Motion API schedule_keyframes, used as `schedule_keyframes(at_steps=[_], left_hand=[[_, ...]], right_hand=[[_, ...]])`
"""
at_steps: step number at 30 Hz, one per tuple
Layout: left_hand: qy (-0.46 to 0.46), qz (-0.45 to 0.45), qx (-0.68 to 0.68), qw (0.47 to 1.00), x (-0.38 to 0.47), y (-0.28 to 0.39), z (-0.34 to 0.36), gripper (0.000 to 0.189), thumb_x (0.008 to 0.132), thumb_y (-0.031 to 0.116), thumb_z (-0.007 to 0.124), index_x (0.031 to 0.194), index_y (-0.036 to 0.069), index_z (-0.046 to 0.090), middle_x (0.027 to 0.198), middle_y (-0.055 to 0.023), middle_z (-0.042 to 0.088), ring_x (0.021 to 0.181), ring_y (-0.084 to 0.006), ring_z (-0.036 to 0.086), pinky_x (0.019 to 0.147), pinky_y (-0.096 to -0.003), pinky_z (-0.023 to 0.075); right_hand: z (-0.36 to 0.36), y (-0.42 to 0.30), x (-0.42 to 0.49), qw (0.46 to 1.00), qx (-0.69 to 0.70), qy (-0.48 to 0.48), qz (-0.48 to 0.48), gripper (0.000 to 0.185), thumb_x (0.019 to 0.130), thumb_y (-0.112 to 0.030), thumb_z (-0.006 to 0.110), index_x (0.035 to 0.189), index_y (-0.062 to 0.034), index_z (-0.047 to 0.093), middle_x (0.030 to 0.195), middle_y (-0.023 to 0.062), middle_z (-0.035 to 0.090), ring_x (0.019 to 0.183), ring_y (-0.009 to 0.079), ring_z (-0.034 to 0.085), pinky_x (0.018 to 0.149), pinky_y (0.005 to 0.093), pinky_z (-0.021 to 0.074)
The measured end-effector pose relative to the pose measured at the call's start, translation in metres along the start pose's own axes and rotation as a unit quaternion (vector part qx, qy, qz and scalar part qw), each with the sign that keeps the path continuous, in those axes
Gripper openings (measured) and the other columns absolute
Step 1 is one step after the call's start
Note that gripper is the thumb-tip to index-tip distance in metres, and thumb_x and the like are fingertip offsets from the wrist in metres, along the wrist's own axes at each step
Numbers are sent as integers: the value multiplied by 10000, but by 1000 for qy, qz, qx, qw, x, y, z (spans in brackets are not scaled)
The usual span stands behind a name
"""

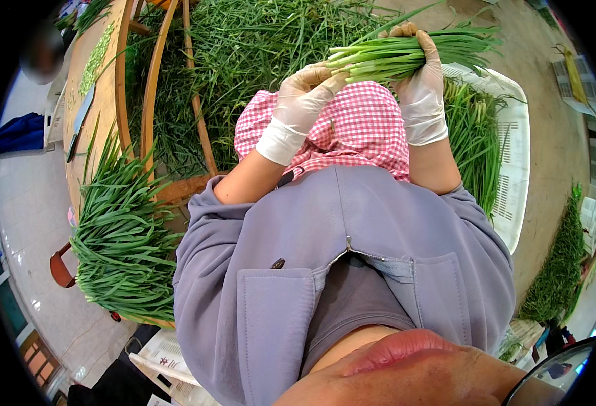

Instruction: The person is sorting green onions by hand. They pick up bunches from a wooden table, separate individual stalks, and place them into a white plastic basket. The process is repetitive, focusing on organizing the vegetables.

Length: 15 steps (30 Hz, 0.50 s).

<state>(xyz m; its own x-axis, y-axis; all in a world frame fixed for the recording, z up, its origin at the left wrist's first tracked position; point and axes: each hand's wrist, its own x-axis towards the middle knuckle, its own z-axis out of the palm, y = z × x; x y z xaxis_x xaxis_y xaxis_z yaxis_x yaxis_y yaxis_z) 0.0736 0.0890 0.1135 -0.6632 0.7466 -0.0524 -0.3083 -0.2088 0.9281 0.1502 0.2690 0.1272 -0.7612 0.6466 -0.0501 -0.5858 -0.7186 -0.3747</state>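
Observation:
Both my hands wear thin whitish gloves with brown-stained fingers. My right hand (422, 76) grips a bundle of green garlic chives (379, 58), thumb over its near side and fingers on its far side. The pale stem ends point left, the leaves right. At those stem ends my left hand (310, 94) has its thumb and fingertips close together; whether it pinches a stem I cannot tell. Below the bundle a red-and-white checked apron (358, 116) covers my lap. A white plastic crate (518, 147) of more chives stands beside my right arm.
On the left, a wooden table (102, 96) bears a knife (82, 119), cut pale pieces (96, 61) and a large chive pile (125, 238). Loose greens (257, 35) cover the floor ahead. Another green heap (556, 269) lies far right. A person (42, 53) is at upper left.

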Motion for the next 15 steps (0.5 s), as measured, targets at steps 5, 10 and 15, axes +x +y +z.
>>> schedule_keyframes(at_steps=[5, 10, 15], left_hand=[[-9, 23, -31, 999, -4, 6, 0, 145, 814, 94, 644, 912, -12, 645, 1078, -102, 572, 937, -153, 581, 851, -250, 462], [95, 42, -34, 994, -4, 33, -35, 173, 865, 180, 580, 885, 19, 638, 1001, -115, 616, 814, -131, 570, 825, -265, 451], [63, 99, 325, 939, 3, 50, -73, 465, 871, 323, 541, 1237, 49, 454, 1243, -126, 494, 1106, -172, 476, 936, -300, 390]], right_hand=[[1, 3, 0, 1000, -21, 10, -10, 166, 842, -125, 536, 943, 7, 541, 869, 91, 582, 852, 220, 563, 956, 423, 414], [-9, -6, 6, 1000, -6, -7, -18, 168, 835, -120, 537, 953, 0, 530, 867, 90, 580, 859, 218, 556, 964, 416, 397], [-2, 3, -2, 996, -29, -79, -16, 172, 821, -94, 544, 975, -23, 517, 884, 77, 559, 892, 217, 535, 967, 410, 378]])
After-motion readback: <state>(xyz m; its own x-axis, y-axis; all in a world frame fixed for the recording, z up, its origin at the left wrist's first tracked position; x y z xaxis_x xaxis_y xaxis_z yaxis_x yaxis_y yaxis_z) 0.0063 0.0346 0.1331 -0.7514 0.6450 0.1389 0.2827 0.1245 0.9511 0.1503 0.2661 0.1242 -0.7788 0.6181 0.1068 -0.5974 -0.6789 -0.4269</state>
